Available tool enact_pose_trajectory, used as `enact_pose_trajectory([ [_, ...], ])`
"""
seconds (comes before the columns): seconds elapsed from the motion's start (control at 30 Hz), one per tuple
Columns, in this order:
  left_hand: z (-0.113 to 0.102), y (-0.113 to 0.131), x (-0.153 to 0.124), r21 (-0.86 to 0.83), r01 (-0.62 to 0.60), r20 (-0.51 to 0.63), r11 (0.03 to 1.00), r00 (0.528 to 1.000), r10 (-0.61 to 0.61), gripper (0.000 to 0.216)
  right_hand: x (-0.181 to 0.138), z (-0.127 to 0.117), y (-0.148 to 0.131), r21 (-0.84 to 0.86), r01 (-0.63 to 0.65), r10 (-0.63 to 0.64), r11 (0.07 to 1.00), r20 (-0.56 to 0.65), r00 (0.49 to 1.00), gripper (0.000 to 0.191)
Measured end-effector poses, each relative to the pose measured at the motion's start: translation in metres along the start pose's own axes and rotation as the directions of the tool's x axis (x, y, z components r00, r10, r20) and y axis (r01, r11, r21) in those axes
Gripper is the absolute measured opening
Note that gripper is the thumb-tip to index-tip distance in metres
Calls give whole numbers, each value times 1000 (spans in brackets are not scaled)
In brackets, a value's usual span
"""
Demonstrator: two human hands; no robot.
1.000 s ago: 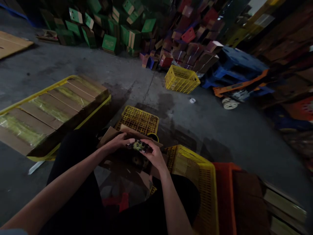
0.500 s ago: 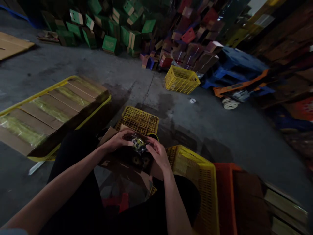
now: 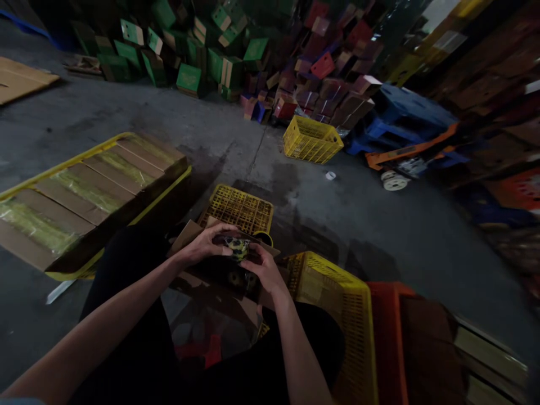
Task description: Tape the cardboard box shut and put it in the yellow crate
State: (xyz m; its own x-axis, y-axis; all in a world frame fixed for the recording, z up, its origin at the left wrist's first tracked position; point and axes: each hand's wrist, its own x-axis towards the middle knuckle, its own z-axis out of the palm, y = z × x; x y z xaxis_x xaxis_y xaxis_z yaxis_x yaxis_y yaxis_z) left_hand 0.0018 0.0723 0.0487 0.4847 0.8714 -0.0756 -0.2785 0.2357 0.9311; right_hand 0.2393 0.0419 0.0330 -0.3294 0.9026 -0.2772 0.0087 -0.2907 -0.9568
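Observation:
Both hands meet over an open cardboard box (image 3: 189,232) on my lap. My left hand (image 3: 205,243) and my right hand (image 3: 261,269) are closed round a small dark packet with a yellow-green pattern (image 3: 237,246), held between the fingertips just above the box. The light is dim and I cannot make out what the packet contains. More dark items lie inside the box under the hands.
A yellow crate (image 3: 238,208) lies upside down on the concrete floor ahead; another yellow crate (image 3: 333,292) and an orange one (image 3: 386,332) stand at my right. Taped flat cartons on a yellow frame (image 3: 84,191) lie left. Green and red boxes are heaped at the back, beside blue pallets (image 3: 405,115).
The hands have shifted slightly and turned the packet; the right hand has dropped lower and closer to the left. The view has barely tilted.

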Motion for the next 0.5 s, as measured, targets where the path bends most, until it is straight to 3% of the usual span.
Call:
enact_pose_trajectory([
  [0.23,6,1,-1,121,105,25,987,994,-109,64,2,3,0,6,52,-52,999,-1,999,48],
  [0.5,3,-13,2,277,64,-73,959,996,-46,58,0,-2,-10,-118,115,-115,986,2,993,50],
])
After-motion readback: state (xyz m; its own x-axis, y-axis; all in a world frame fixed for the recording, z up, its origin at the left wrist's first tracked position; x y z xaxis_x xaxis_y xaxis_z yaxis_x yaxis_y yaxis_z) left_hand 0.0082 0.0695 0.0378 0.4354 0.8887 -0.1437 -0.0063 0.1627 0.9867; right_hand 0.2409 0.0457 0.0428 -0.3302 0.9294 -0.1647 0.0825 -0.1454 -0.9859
